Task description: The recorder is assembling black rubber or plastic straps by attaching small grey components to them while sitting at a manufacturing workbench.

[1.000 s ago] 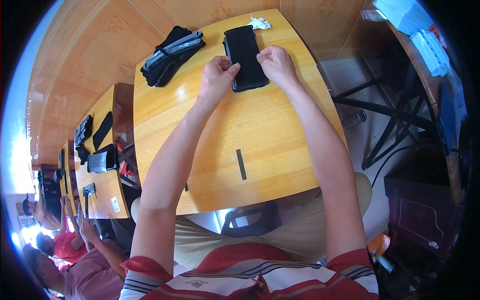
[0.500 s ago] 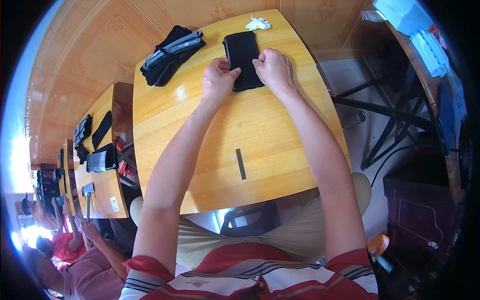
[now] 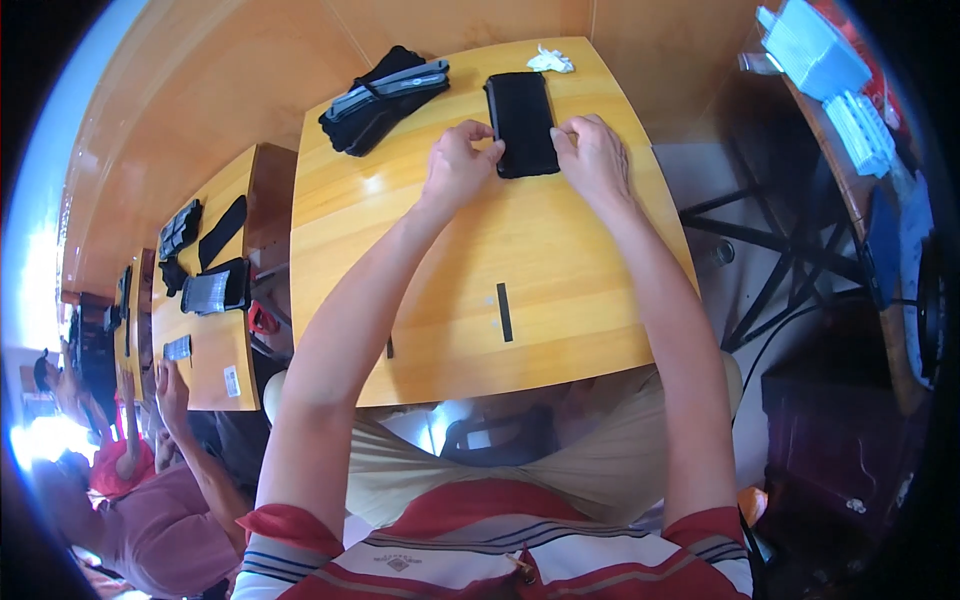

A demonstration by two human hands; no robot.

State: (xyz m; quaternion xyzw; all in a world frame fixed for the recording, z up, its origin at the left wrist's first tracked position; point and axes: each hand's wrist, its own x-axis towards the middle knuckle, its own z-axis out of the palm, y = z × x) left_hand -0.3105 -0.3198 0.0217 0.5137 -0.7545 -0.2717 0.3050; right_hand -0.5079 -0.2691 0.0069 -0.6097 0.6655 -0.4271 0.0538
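A folded black cloth (image 3: 524, 122), rectangular with a greyish strip along its left edge, lies flat near the far side of the wooden table (image 3: 430, 300). At its lower left edge, my left hand (image 3: 464, 165) pinches with bent fingers, the thumb against the rim. My right hand (image 3: 597, 160) grips the lower right edge, thumb on the border and the other fingers curled. Fingertips under the cloth's sides are hidden. To the left rests a bundle of folded black cloth (image 3: 375, 125) with grey bands across it.
Crumpled white paper (image 3: 550, 60) sits at the table's far edge. Dark strips (image 3: 505, 312) mark the near tabletop. On another table (image 3: 215, 350) at left are black and grey items, with people beside it. Pale blue stacked packs (image 3: 815, 50) occupy a shelf at right.
The view has shifted, moving the table and cloth rightward in the picture. Both hands remain at the cloth's lower edges, their thumbs now nearer its borders.
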